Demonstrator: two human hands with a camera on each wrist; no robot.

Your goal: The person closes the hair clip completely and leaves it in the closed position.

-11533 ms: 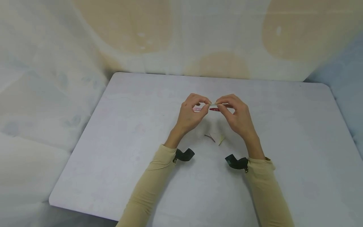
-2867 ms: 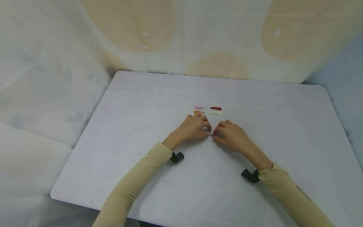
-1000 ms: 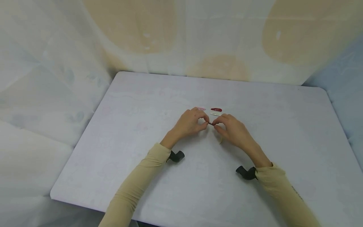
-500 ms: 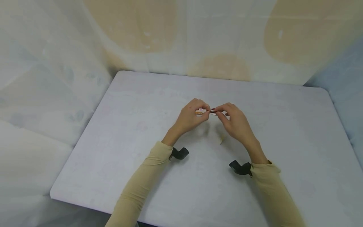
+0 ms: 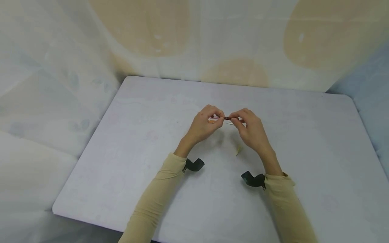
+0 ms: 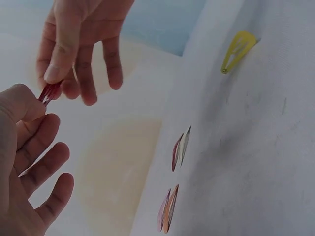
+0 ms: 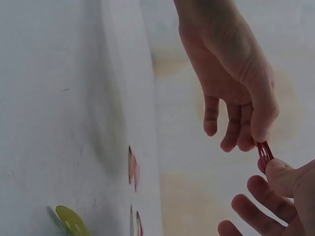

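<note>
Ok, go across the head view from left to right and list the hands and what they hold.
Left hand → small dark red metal hair clip, pinched between the two hands above the white table → right hand.

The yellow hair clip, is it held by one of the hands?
No, the yellow hair clip lies alone on the table, while both hands pinch a dark red clip in the air.

Most of the small dark red metal hair clip (image 5: pixel 227 118) is hidden between the pinching fingertips (image 5: pixel 233 117); its open or closed state cannot be told.
</note>
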